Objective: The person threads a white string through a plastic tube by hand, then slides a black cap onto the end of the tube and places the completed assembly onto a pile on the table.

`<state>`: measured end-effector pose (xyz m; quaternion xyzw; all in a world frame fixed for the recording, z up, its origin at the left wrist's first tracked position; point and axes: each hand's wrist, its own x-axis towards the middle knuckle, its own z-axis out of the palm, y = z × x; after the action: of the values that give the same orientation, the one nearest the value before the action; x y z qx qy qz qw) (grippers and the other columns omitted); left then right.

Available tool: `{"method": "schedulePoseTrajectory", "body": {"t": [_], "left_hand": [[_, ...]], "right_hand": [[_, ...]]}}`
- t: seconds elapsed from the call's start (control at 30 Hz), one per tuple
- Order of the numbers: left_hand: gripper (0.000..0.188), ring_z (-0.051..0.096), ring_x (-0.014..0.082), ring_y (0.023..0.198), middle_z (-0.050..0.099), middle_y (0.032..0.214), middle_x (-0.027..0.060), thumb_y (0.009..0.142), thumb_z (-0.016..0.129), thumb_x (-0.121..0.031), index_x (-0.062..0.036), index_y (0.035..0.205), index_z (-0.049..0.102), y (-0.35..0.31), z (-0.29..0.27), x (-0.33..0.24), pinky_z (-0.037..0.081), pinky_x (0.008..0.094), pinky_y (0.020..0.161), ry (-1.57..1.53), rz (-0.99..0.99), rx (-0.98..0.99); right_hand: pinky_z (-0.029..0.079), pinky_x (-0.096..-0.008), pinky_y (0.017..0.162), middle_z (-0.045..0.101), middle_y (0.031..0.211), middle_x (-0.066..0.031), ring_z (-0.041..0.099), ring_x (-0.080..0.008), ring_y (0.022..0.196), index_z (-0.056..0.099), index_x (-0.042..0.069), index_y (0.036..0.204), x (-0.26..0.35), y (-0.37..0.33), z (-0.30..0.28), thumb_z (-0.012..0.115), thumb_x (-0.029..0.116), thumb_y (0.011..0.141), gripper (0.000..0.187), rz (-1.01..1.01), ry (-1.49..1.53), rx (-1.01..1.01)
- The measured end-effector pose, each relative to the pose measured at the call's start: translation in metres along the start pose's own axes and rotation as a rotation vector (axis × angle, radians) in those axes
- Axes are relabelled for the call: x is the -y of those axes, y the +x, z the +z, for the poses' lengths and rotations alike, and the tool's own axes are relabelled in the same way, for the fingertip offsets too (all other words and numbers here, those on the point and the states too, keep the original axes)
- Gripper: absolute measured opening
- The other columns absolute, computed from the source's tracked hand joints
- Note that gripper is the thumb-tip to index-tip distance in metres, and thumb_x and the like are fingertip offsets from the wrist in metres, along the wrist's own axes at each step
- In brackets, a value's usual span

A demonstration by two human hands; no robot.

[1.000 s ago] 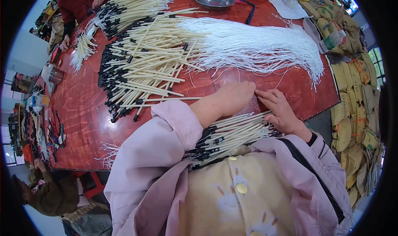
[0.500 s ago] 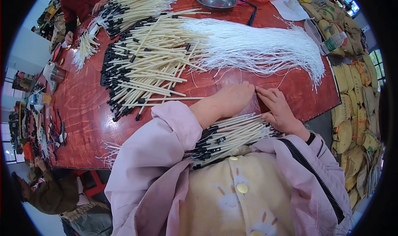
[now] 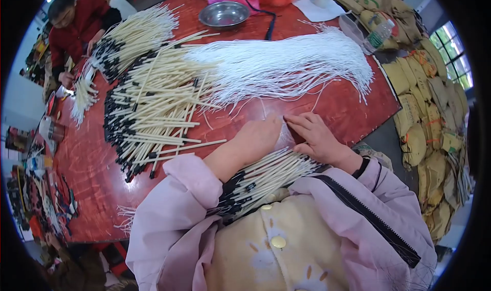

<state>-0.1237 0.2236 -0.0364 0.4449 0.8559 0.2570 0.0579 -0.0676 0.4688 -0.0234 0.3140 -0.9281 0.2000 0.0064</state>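
Observation:
My left hand [image 3: 260, 137] is closed, fingers curled together just above the red table. Whatever it pinches is too small to make out. Its fingertips meet those of my right hand [image 3: 318, 138], whose fingers are stretched forward with the thumb apart. A pale, shiny patch [image 3: 286, 137] shows between the hands; I cannot tell if it is film or glare. Below them, against my front, lies a bundle of cream tubes [image 3: 266, 174] with black ends and white wire tips. Beyond is a large pile of similar tubes [image 3: 153, 99], its long white wires [image 3: 286, 63] spread rightward.
On the red table [image 3: 92, 189] stand a metal bowl [image 3: 224, 14] and, at the right edge, a plastic bottle [image 3: 378, 36]. A co-worker [image 3: 76, 30] handles a smaller bundle [image 3: 83, 97] at far left. Stacked yellow sacks [image 3: 424, 112] line the right side.
The view has shifted, so the table and piles appear further left and the co-worker shows more fully. Both my hands stay together at the same place over the bundle.

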Motion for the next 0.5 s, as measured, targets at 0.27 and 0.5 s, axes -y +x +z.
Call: {"method": "schedulePoseTrajectory", "body": {"t": [0.27, 0.5], "left_hand": [[0.014, 0.066, 0.0412, 0.085, 0.066, 0.089, 0.0179, 0.093, 0.066, -0.016, -0.0024, 0.093, 0.063, -0.024, -0.06, -0.013, 0.053, 0.0507, 0.073, 0.168, -0.309, -0.186], [0.014, 0.065, 0.0254, 0.06, 0.069, 0.077, 0.0155, 0.089, 0.07, -0.009, 0.0015, 0.08, 0.068, -0.116, -0.086, 0.001, 0.047, 0.0385, 0.055, -0.419, -0.667, -0.559]], "right_hand": [[0.039, -0.0468, 0.107, 0.053, 0.149, -0.0132, 0.051, -0.0351, 0.124, 0.057, -0.002, 0.139, -0.004, -0.004, -0.003, 0.067, 0.047, 0.089, 0.071, -0.014, 0.001, -0.003], [0.037, -0.0476, 0.111, 0.051, 0.153, -0.0129, 0.048, -0.0371, 0.129, 0.055, -0.003, 0.141, -0.015, 0.008, -0.008, 0.065, 0.047, 0.091, 0.072, -0.037, -0.037, 0.046]]}}
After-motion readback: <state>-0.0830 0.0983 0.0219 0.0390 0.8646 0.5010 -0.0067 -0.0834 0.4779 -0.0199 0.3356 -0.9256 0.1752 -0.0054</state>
